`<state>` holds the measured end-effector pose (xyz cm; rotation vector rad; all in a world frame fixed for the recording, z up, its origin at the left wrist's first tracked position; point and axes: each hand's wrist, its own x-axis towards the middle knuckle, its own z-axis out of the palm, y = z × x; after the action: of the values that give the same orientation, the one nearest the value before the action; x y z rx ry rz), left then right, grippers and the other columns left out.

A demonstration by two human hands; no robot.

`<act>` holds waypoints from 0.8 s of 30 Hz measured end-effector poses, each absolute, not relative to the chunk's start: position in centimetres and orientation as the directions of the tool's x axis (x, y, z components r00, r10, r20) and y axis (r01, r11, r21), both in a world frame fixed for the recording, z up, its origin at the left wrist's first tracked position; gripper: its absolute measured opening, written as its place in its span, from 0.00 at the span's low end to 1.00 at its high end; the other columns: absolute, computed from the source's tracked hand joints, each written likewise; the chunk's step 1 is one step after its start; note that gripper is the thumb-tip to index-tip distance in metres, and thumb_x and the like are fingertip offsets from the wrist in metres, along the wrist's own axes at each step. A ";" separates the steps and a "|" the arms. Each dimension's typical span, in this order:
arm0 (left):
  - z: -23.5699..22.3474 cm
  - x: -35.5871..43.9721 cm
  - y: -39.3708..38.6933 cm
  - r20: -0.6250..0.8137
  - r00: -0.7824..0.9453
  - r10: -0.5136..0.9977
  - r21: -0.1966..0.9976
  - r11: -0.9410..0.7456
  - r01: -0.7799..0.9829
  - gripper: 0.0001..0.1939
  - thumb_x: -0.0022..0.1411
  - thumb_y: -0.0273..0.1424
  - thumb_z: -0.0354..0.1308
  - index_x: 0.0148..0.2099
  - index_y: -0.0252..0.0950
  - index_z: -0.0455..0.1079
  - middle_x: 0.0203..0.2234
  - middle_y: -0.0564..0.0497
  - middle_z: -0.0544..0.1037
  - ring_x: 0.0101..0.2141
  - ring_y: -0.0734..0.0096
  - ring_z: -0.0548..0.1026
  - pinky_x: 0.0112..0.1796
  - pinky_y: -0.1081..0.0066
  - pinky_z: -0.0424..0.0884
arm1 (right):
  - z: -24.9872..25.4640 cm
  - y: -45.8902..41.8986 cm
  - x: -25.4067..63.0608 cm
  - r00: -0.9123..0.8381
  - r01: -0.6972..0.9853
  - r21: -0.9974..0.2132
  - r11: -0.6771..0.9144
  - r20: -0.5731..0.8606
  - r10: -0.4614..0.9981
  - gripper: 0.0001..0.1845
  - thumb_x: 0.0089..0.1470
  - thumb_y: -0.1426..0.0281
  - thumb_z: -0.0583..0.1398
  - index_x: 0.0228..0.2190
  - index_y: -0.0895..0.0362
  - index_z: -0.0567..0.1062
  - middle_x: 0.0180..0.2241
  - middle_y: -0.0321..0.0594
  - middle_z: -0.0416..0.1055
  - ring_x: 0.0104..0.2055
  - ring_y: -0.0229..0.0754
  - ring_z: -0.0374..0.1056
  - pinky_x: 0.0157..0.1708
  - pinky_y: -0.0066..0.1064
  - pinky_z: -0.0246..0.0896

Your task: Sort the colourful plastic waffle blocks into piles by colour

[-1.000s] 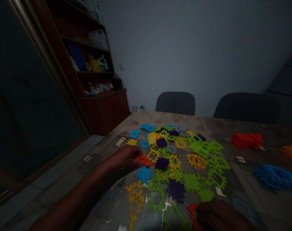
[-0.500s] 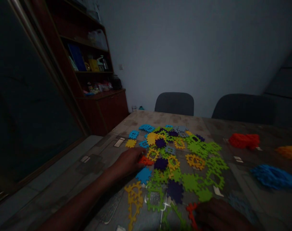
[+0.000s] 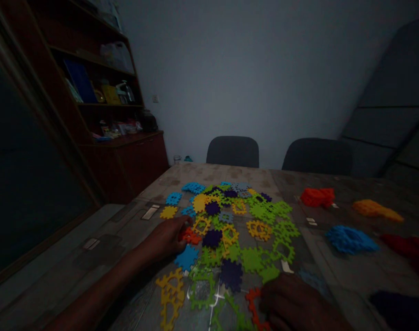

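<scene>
My left hand point(image 3: 168, 236) reaches in from the left, its fingers closed on a small orange toothed interlocking piece point(image 3: 190, 236) on the table. A blue toothed piece point(image 3: 186, 258) lies just below that hand, and a yellow open-framed one point(image 3: 202, 225) is to its right. Near the front edge my right hand point(image 3: 294, 301) is closed over the side of an orange-red open-framed piece point(image 3: 253, 303); its fingertips are partly hidden and dark. Between the hands lie a dark purple piece point(image 3: 231, 275) and a green piece point(image 3: 252, 259).
Sorted piles stand at the right: red-orange point(image 3: 317, 197), yellow-orange point(image 3: 376, 209), blue point(image 3: 350, 239), dark red point(image 3: 407, 248) and dark purple point(image 3: 400, 305). Two chairs point(image 3: 232, 151) are behind the patterned table point(image 3: 192, 173). A wooden shelf cabinet point(image 3: 133, 158) stands at the left.
The view has turned to the right, so more piles show at that side. Both hands stay at the same orange pieces, with little movement relative to the table.
</scene>
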<state>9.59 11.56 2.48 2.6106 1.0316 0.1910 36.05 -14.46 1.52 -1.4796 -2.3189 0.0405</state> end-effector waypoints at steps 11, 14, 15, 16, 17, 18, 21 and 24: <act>1.6 10.8 12.4 -0.059 0.703 0.709 0.358 -0.642 0.678 0.24 0.48 0.30 0.54 0.50 0.36 0.67 0.33 0.49 0.75 0.34 0.58 0.74 0.33 0.69 0.60 | 0.5 -14.4 35.9 -0.329 0.897 -0.209 0.389 0.272 0.904 0.06 0.64 0.74 0.56 0.36 0.54 0.73 0.35 0.37 0.74 0.38 0.39 0.69 0.40 0.30 0.61; 1.8 10.4 12.8 -0.046 0.698 0.714 0.386 -0.632 0.672 0.25 0.48 0.34 0.53 0.51 0.36 0.66 0.31 0.50 0.75 0.31 0.60 0.73 0.31 0.69 0.60 | 1.1 -14.6 35.9 -0.314 0.901 -0.231 0.367 0.236 0.920 0.04 0.63 0.73 0.57 0.36 0.54 0.72 0.36 0.37 0.74 0.38 0.39 0.69 0.41 0.31 0.61; 1.9 10.2 13.0 -0.038 0.698 0.715 0.398 -0.630 0.667 0.26 0.48 0.35 0.53 0.51 0.35 0.65 0.30 0.51 0.75 0.30 0.60 0.72 0.31 0.69 0.59 | 1.2 -14.6 36.0 -0.313 0.900 -0.238 0.366 0.232 0.921 0.04 0.62 0.73 0.57 0.36 0.54 0.72 0.36 0.37 0.74 0.38 0.39 0.69 0.41 0.31 0.61; 2.1 9.9 13.2 -0.030 0.698 0.715 0.412 -0.628 0.661 0.27 0.48 0.36 0.53 0.52 0.35 0.65 0.29 0.52 0.74 0.30 0.61 0.72 0.31 0.69 0.59 | 1.2 -14.6 36.1 -0.313 0.899 -0.242 0.366 0.231 0.921 0.05 0.62 0.74 0.57 0.36 0.54 0.72 0.36 0.37 0.74 0.38 0.39 0.68 0.40 0.31 0.61; 2.3 9.6 13.4 -0.022 0.701 0.713 0.426 -0.627 0.652 0.26 0.49 0.38 0.52 0.51 0.35 0.65 0.28 0.52 0.73 0.29 0.61 0.71 0.30 0.69 0.60 | 1.3 -14.6 36.1 -0.312 0.898 -0.243 0.368 0.239 0.919 0.05 0.62 0.74 0.56 0.35 0.55 0.72 0.36 0.37 0.74 0.37 0.39 0.68 0.40 0.32 0.62; 2.5 9.4 13.5 -0.013 0.704 0.710 0.439 -0.628 0.642 0.26 0.50 0.39 0.52 0.50 0.35 0.65 0.28 0.52 0.73 0.30 0.61 0.71 0.31 0.69 0.60 | 1.3 -14.6 36.2 -0.312 0.897 -0.241 0.371 0.248 0.917 0.06 0.61 0.75 0.56 0.35 0.55 0.72 0.35 0.37 0.74 0.36 0.39 0.68 0.39 0.32 0.62; 3.5 8.9 13.7 0.022 0.698 0.716 0.465 -0.625 0.627 0.25 0.53 0.45 0.53 0.49 0.35 0.67 0.32 0.50 0.74 0.35 0.59 0.72 0.34 0.68 0.62 | 1.4 -14.7 36.3 -0.316 0.893 -0.238 0.382 0.273 0.909 0.07 0.61 0.77 0.55 0.34 0.55 0.72 0.34 0.38 0.74 0.35 0.40 0.68 0.38 0.33 0.62; 3.9 9.0 13.5 0.044 0.681 0.731 0.484 -0.612 0.626 0.25 0.54 0.46 0.54 0.48 0.34 0.68 0.34 0.48 0.74 0.35 0.59 0.72 0.35 0.67 0.63 | 1.7 -14.7 36.3 -0.322 0.878 -0.266 0.399 0.289 0.901 0.10 0.62 0.77 0.53 0.35 0.54 0.73 0.35 0.39 0.75 0.36 0.40 0.70 0.39 0.32 0.64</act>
<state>9.03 13.52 3.94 2.4596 1.0541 0.3298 36.29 -14.73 1.72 -1.5318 -2.2736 0.0842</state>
